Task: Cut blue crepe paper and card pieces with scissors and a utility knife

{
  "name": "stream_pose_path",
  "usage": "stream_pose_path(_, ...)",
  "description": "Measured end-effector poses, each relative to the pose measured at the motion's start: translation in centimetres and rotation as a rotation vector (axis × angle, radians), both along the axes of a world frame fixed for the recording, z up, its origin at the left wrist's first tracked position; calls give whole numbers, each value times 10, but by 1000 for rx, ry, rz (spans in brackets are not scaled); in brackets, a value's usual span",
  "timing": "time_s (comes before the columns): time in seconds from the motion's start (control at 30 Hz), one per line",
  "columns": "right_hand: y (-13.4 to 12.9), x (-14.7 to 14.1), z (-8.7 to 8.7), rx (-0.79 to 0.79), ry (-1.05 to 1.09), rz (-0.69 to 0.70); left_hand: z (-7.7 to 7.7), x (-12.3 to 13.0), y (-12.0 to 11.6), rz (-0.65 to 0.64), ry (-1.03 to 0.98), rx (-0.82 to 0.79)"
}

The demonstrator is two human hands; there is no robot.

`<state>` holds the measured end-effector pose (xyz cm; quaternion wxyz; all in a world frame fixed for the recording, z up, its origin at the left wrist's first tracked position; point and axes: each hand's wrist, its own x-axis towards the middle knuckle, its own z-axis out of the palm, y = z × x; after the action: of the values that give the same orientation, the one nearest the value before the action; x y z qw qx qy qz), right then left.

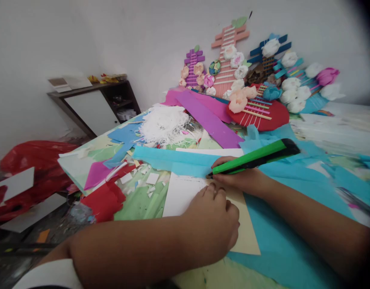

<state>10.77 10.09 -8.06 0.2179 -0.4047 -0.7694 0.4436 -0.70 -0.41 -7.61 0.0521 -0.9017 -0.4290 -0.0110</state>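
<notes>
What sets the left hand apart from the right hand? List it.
The right hand grips a green-and-black tool; the left hand lies over paper, with no tool visible in it.
The left hand sits lower in the picture; the right hand sits higher.
Both hands are bare and close together.

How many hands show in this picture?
2: the left hand rests on pale paper; the right hand, just beyond it, holds a green-and-black tool.
</notes>
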Motion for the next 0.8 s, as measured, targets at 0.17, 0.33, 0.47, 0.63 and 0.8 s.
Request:
stream_pose_path(0.17,-1,6,-1,-2,109,-54,-2,1,1,32,-16,-35)
stream_pose_path(0.33,1,8,-4,26,99,-55,-1,0,2,56,-31,-53)
stream_pose_path(0.47,1,4,-2,74,38,-18,-1,1,2,60,-29,-28)
stream_pose_path(0.63,2,4,0,78,-31,15,-2,2,1,81,-29,5)
stream_pose_path(0.8,2,10,-6,-21,115,-39,-2,1,0,108,-58,8)
